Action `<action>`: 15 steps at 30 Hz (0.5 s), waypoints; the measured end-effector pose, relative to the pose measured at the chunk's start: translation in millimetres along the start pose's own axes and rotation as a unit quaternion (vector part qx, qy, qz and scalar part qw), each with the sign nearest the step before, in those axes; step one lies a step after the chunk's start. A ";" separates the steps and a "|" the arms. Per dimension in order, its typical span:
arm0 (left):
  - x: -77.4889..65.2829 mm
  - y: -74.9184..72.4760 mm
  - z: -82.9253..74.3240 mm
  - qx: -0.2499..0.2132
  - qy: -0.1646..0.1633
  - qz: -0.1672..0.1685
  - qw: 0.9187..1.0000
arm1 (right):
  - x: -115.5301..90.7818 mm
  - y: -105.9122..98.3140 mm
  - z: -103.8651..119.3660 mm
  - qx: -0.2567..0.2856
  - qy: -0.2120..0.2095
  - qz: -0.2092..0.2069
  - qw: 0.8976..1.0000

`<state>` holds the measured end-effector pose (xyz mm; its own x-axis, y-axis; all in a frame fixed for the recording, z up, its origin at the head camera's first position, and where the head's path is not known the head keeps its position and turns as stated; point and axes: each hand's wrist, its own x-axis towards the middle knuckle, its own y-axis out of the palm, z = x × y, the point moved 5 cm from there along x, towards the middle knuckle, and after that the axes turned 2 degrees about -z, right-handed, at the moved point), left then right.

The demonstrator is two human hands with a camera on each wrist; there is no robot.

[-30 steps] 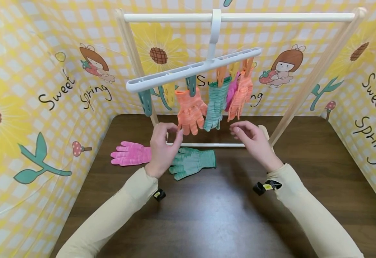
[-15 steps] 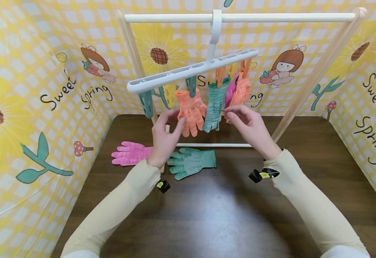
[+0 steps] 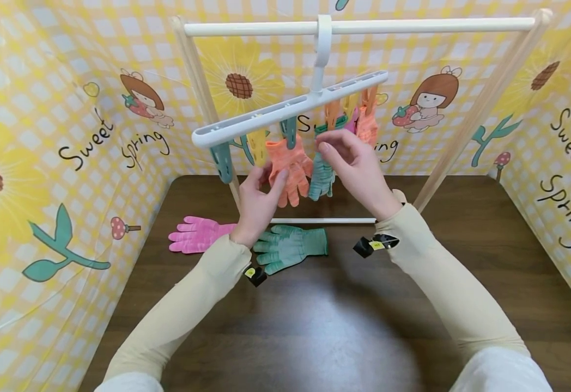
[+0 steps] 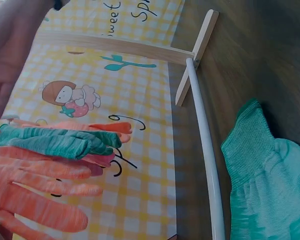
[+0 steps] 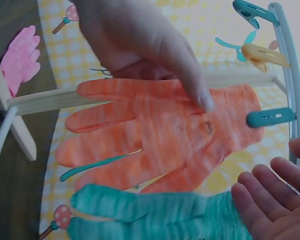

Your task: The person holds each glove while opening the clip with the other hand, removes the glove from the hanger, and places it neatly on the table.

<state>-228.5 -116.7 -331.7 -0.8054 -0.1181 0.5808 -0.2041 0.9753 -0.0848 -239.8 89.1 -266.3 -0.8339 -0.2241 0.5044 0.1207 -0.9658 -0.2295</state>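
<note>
An orange glove (image 3: 292,169) hangs by a teal clip (image 3: 291,132) from the light grey hanger (image 3: 266,115). My left hand (image 3: 260,202) pinches its side edge, the thumb lying on the front and the other fingers behind, as the right wrist view shows. To its right hangs a green glove (image 5: 140,212) with its cuff in an orange clip (image 3: 332,113). My right hand (image 3: 356,169) is raised in front of that green glove, near its cuff. In the right wrist view its thumb and loosely bent fingers (image 5: 270,195) stand apart, gripping nothing visible.
Further along hang a pink glove (image 3: 351,124) and another orange glove (image 3: 366,124). Toward the left end are a yellow clip (image 3: 257,147) and a teal clip (image 3: 222,162). A pink glove (image 3: 197,234) and a green glove (image 3: 290,245) lie on the dark table (image 3: 285,326) before the rack.
My right hand has moved left and up, from beside the far orange glove to in front of the hanging green glove. My left hand has closed in on the near orange glove's edge.
</note>
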 end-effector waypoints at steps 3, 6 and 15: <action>1.0 1.0 -1.2 0.000 -0.008 -0.008 1.000 | 8.6 5.6 7.6 -0.001 -0.014 0.000 1.000; 1.3 1.5 -2.1 0.002 -0.013 -0.014 1.000 | 15.5 11.6 13.0 0.009 -0.022 0.002 1.000; 0.8 1.2 -1.1 -0.028 -0.012 -0.008 1.000 | 28.9 27.7 18.3 0.022 -0.003 0.017 1.000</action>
<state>-228.8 -115.4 -330.4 -0.8159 -0.1381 0.5615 -0.1868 0.9819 -0.0300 -250.7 53.4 -242.9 -0.8254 -0.2576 0.5024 0.1724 -0.9624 -0.2101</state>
